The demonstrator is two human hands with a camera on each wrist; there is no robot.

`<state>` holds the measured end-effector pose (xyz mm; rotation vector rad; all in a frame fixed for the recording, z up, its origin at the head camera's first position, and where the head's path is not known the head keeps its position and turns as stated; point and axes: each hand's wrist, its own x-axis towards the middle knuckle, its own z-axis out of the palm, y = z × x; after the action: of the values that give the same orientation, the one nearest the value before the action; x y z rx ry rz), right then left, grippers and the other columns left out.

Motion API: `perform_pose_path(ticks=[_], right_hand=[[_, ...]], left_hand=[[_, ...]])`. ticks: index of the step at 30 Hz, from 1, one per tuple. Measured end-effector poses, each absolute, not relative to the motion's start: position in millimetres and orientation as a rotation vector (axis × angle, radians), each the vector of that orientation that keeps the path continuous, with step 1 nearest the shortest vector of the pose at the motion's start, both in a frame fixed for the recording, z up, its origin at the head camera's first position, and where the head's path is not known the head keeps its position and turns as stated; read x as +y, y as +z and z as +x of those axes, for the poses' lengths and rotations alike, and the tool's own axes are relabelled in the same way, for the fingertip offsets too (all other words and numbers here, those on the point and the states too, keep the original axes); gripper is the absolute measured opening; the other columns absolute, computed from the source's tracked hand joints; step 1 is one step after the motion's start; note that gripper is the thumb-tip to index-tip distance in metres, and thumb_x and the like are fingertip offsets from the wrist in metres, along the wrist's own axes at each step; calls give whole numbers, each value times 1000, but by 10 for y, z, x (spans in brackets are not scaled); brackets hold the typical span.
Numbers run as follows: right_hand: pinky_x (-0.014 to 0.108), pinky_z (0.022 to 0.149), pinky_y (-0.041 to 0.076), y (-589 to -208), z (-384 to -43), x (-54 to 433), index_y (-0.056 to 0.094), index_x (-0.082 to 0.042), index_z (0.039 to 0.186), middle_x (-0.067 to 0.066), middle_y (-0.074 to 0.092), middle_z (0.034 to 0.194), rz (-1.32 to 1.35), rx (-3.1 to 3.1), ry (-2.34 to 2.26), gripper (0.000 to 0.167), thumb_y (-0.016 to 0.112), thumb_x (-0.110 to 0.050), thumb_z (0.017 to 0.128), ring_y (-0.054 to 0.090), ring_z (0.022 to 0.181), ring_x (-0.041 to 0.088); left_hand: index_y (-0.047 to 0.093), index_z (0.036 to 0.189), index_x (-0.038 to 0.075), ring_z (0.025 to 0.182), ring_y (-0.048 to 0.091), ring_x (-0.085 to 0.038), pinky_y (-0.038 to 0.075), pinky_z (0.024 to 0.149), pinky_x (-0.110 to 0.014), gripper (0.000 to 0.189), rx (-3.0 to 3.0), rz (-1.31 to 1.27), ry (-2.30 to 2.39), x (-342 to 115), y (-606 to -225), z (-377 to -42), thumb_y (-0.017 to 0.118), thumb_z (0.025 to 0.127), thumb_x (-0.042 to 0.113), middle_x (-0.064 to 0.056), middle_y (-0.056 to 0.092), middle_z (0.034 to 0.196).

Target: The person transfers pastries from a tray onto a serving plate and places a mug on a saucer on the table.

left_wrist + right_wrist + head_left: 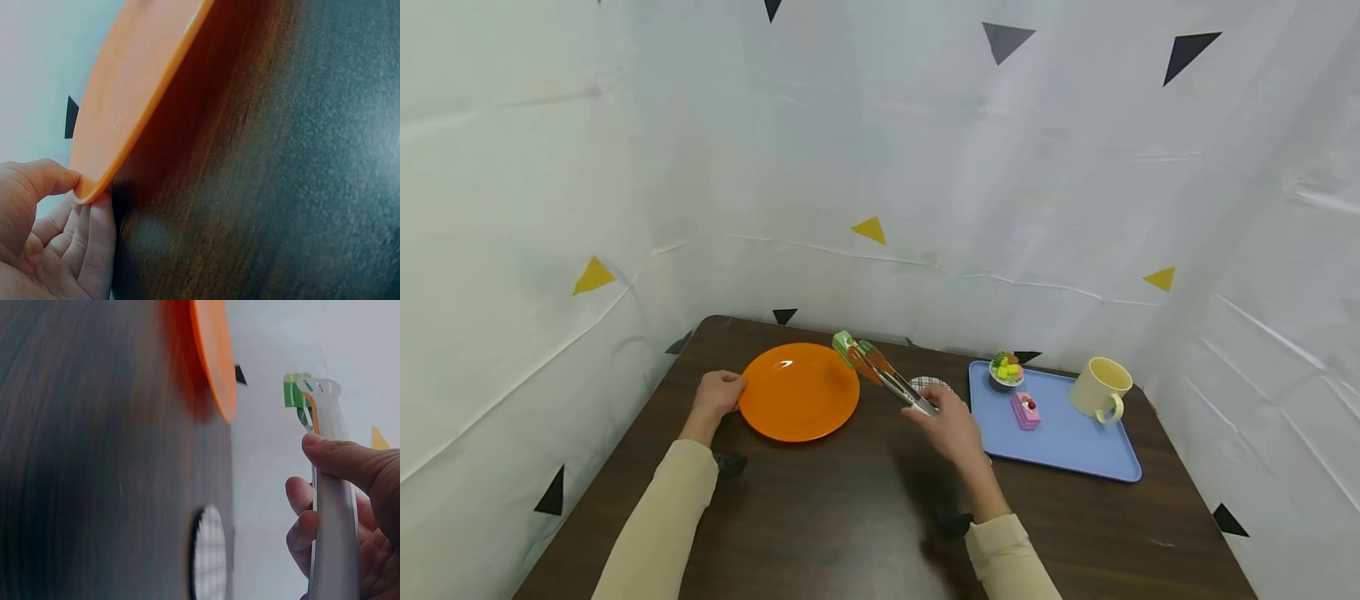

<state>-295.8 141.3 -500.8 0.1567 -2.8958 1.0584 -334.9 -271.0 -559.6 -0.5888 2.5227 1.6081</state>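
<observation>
My left hand (pixel 718 396) pinches the left rim of a round orange plate (pixel 797 392). In the left wrist view the thumb (pixel 56 177) lies on top of the rim, with fingers beneath it. My right hand (pixel 951 425) grips a pair of metal tongs (pixel 898 385) that point up and to the left. Between the tips of the tongs is a small green toy cake piece (pixel 842 343), held above the plate's upper right edge. Below the tongs, partly hidden by them and the right hand, lies a round white dish with a dark grid pattern (pixel 931 383).
At the right a blue tray (pixel 1060 446) bears a small bowl of colourful toy food (pixel 1005 372), a pink toy cake piece (pixel 1026 411) and a pale yellow mug (pixel 1101 387). White sheeting (pixel 925 167) with coloured triangles surrounds the dark wooden table (pixel 820 533).
</observation>
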Motion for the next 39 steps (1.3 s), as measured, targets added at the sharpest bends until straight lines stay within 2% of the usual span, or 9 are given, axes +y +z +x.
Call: perform_pose_path(ticks=[6, 11, 18, 22, 28, 39], right_hand=[[49, 82, 56, -5100, -3025, 1107, 75, -18, 110, 7, 80, 122, 241, -2903, 1065, 29, 84, -40, 93, 70, 104, 26], [45, 80, 56, -5188, -3109, 929, 76, -23, 112, 2, 80, 123, 256, -2935, 1052, 28, 84, -42, 93, 71, 103, 24], [37, 69, 49, -5253, -3216, 735, 76, -21, 112, 2, 79, 121, 274, -2969, 1030, 28, 84, -42, 94, 66, 86, 21], [34, 67, 48, -5310, -3279, 644, 76, -22, 112, 1, 79, 121, 253, -2993, 981, 29, 83, -44, 94, 64, 82, 18], [34, 63, 46, -5397, -3323, 550, 77, -21, 113, 2, 78, 112, 208, -3015, 1010, 30, 84, -43, 94, 61, 75, 20], [34, 58, 44, -5417, -3346, 401, 76, -19, 117, 4, 77, 112, 197, -3036, 953, 34, 84, -43, 94, 59, 70, 21]], left_hand=[[65, 138, -9, 82, 64, -17, 55, 67, -21, 44, 2540, -603, 1598, -2695, -5605, -3369, 54, 109, 22, -24, 67, 127], [67, 135, -6, 79, 65, -17, 54, 66, -22, 44, 2608, -599, 1552, -2693, -5641, -3388, 55, 107, 26, -21, 70, 118], [69, 133, -5, 83, 67, -19, 55, 67, -24, 44, 2639, -606, 1554, -2722, -5647, -3381, 57, 107, 27, -21, 72, 120], [69, 133, -4, 87, 69, -22, 56, 69, -25, 43, 2641, -636, 1541, -2730, -5658, -3371, 57, 107, 28, -22, 72, 122], [69, 132, -4, 89, 70, -23, 57, 70, -26, 42, 2626, -657, 1575, -2705, -5688, -3346, 58, 108, 27, -23, 72, 123], [70, 132, -3, 87, 69, -21, 58, 70, -25, 39, 2578, -669, 1662, -2762, -5765, -3370, 59, 109, 27, -22, 71, 124]])
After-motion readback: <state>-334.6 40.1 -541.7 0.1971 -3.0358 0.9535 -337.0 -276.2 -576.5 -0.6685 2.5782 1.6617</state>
